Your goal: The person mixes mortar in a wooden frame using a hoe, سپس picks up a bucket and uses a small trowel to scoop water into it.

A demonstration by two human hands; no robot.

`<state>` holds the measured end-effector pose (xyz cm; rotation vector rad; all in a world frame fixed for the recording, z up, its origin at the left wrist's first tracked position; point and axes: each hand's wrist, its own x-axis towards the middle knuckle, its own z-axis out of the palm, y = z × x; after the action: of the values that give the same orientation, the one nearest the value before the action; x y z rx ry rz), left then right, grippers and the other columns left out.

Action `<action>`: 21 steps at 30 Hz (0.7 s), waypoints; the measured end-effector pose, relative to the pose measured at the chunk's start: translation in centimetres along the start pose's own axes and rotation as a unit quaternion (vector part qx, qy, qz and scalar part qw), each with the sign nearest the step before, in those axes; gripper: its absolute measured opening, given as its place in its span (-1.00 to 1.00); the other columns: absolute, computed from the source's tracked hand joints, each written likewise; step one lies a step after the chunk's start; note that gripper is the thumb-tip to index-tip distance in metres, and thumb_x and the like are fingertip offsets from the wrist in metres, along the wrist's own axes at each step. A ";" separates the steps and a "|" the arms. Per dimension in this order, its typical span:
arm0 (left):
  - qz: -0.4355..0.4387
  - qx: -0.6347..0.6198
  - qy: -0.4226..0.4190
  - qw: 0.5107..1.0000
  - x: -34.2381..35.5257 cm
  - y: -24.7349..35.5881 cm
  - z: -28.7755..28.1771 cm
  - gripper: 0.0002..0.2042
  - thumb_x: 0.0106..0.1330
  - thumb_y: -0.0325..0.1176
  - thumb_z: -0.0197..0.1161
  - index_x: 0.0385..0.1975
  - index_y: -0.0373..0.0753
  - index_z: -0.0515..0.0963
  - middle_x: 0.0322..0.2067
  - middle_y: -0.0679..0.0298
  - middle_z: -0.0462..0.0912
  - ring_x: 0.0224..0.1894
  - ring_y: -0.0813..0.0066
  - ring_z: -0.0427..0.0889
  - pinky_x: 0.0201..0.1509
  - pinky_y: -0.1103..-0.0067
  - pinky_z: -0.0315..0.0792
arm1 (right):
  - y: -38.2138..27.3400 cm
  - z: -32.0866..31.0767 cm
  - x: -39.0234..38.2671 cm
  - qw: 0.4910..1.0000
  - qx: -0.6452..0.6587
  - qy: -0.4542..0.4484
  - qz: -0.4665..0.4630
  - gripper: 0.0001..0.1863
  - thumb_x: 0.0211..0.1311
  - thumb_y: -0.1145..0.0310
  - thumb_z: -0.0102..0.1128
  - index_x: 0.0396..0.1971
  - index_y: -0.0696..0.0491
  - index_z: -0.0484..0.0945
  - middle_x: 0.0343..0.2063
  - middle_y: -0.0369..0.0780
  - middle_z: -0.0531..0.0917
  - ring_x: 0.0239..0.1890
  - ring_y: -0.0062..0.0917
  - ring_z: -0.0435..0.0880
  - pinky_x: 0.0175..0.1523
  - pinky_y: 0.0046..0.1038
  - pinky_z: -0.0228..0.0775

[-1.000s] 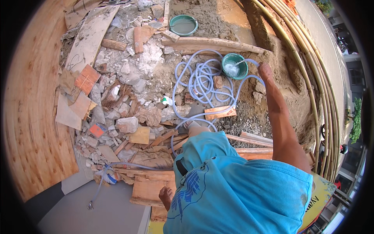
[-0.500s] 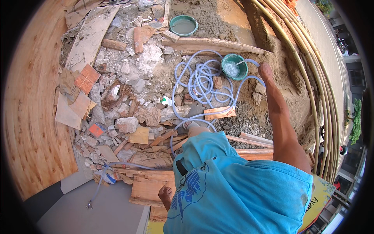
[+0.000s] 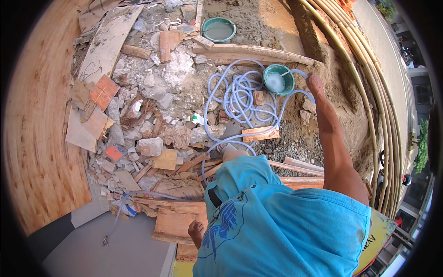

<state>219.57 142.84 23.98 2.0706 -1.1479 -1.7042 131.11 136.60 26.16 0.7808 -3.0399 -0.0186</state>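
Observation:
My right hand, on an outstretched arm, is closed round a translucent bluish hose. Water runs from the hose's end into a green bucket, where it makes a white foamy patch. The rest of the hose lies in loose coils left of the bucket. Low beside my blue shirt hangs my left hand, fingers curled, with nothing visible in it. Wooden boards lie below and beside that hand.
A second green basin of murky water stands farther off. Broken concrete and bricks cover the ground on the left, beside a large plywood sheet. A timber plank lies behind the bucket. Long bamboo poles run down the right.
The foamy patch in the bucket has changed shape as water keeps running in. My hands stay in nearly the same places, and the view has shifted very slightly.

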 end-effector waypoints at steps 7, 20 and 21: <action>-0.004 0.054 0.006 0.999 0.4 0.3 0.0 -0.66 0.19 -0.34 0.19 -0.10 -0.43 0.45 -0.34 0.04 0.56 -0.30 0.24 0.61 -0.25 0.43 0.52 | -0.5 -0.2 0.4 0.999 -0.010 -0.024 -0.020 -0.70 0.16 0.24 -0.08 -0.45 0.10 0.60 -0.39 0.04 0.63 -0.32 -0.11 0.64 -0.22 -0.16 0.48; 0.008 0.036 0.015 0.999 1.1 -0.3 -0.1 -0.68 0.21 -0.37 0.17 -0.09 -0.42 0.44 -0.39 0.05 0.57 -0.40 0.29 0.62 -0.37 0.51 0.55 | 0.0 0.5 1.4 1.000 0.005 -0.008 0.002 -0.71 0.14 0.25 -0.08 -0.41 0.09 0.61 -0.40 0.06 0.62 -0.29 -0.05 0.62 -0.19 -0.12 0.45; -0.001 0.025 0.015 1.000 1.2 -0.4 -0.1 -0.68 0.21 -0.37 0.18 -0.09 -0.42 0.44 -0.39 0.05 0.57 -0.40 0.29 0.62 -0.36 0.51 0.55 | 0.0 0.4 1.5 1.000 0.009 -0.007 0.004 -0.71 0.12 0.24 -0.06 -0.40 0.08 0.62 -0.41 0.05 0.62 -0.29 -0.04 0.61 -0.20 -0.12 0.44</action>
<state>219.88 142.25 22.91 2.1197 -1.1904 -1.6558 129.85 135.87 25.73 0.7716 -3.0617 0.0033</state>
